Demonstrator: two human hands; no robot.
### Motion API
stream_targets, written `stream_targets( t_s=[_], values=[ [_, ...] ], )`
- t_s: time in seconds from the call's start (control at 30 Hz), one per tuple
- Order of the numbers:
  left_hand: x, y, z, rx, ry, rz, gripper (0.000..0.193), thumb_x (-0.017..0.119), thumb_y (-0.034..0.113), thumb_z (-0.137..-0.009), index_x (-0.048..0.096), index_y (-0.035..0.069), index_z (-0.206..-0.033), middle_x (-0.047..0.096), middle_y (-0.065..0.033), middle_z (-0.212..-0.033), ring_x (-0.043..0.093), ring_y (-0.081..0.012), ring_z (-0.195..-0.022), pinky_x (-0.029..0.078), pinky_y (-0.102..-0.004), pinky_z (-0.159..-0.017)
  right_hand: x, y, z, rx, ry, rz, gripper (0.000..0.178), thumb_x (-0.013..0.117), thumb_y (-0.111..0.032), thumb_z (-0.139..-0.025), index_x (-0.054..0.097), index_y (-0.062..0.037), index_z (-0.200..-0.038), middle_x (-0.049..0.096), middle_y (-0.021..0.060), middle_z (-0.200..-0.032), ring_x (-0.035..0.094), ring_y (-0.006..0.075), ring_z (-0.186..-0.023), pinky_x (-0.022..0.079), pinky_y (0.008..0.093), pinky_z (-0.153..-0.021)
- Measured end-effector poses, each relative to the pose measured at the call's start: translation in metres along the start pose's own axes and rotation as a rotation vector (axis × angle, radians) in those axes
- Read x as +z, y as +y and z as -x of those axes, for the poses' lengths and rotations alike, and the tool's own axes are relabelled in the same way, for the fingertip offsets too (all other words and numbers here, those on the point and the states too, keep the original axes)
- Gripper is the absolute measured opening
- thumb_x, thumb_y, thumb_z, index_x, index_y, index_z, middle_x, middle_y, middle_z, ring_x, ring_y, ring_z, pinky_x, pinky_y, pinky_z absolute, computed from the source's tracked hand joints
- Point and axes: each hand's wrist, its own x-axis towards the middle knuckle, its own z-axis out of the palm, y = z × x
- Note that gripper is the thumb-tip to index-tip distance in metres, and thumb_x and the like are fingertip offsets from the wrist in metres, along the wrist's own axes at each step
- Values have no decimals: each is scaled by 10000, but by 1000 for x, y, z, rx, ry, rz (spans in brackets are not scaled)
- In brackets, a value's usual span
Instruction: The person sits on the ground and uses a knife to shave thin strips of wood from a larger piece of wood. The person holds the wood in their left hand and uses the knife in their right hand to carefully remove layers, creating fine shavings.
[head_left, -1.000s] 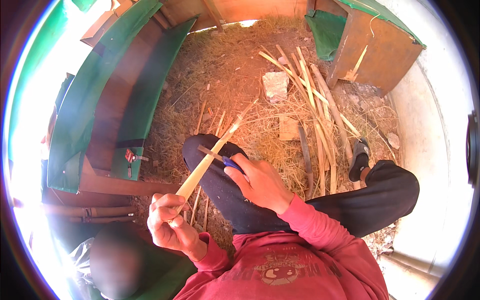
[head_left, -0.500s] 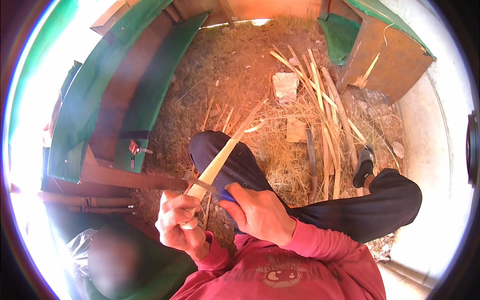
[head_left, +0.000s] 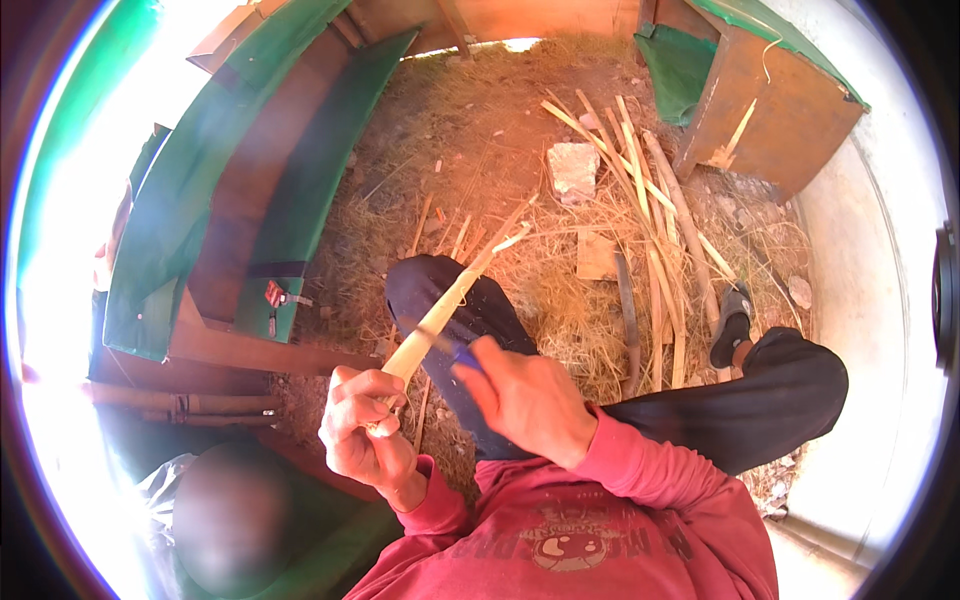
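My left hand (head_left: pixel 365 425) is closed round the near end of a long pale wooden stick (head_left: pixel 449 303), which slants up and away over my left knee. Its far part is darker, and a curled shaving hangs there. My right hand (head_left: pixel 530 400) grips the blue handle of a knife (head_left: pixel 462 352). The knife's blade, blurred by motion, lies across the stick a short way above my left fingers.
Several split wooden sticks (head_left: pixel 655 230) lie piled on the straw-strewn ground, beside a pale stone block (head_left: pixel 573 172). A green-covered bench (head_left: pixel 310 190) runs along the left. A wooden box (head_left: pixel 770 115) stands far right. Another person's blurred head (head_left: pixel 230 520) is at lower left.
My right hand and the knife have slid up and away along the stick, farther from my left hand. The left hand keeps its hold and has shifted slightly.
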Motion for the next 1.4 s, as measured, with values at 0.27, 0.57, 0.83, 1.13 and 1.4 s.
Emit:
stream_targets(
  t_s=[0.27, 0.57, 0.83, 1.13, 1.4],
  values=[
    [2, 2, 3, 3, 2, 30, 179, 650, 11, -786, 480, 28, -731, 644, -158, -727, 474, -155, -583, 385, -231, -501, 0, 12, 2, 151, -90, 66, 298, 522, -339, -975, 479, -47, -935, 570, 160, -535, 599, 348, -470, 450, 448, -392],
    [0, 0, 8, -18, -45, -5, 342, 671, 334, -903, 495, 43, -867, 582, -135, -756, 449, -139, -604, 350, -216, -517, 4, 16, -3, 107, -8, -79, 204, 609, -206, -924, 530, -22, -964, 590, 183, -649, 610, 397, -583, 462, 471, -477],
    [3, -4, 4, -119, 175, -62, 228, 607, 183, -946, 487, -8, -916, 619, -196, -835, 513, -160, -596, 436, -251, -575, 15, -1, -11, 43, 16, 68, 208, 609, -216, -924, 488, -47, -907, 582, 148, -610, 621, 343, -560, 466, 436, -455],
    [3, 6, 10, -131, 225, -70, 179, 607, 109, -940, 534, -54, -928, 636, -203, -851, 548, -148, -611, 456, -229, -542, 26, 0, -10, -11, 89, 82, 269, 549, -299, -965, 479, -70, -843, 580, 141, -566, 588, 351, -459, 463, 431, -389],
    [7, 15, 17, -120, 213, -211, 176, 598, 124, -948, 589, -52, -958, 658, -172, -861, 560, -119, -616, 445, -227, -558, 18, 16, 0, 58, 83, 100, 209, 578, -225, -946, 488, -50, -878, 587, 189, -603, 605, 376, -528, 447, 460, -432]
  ],
)
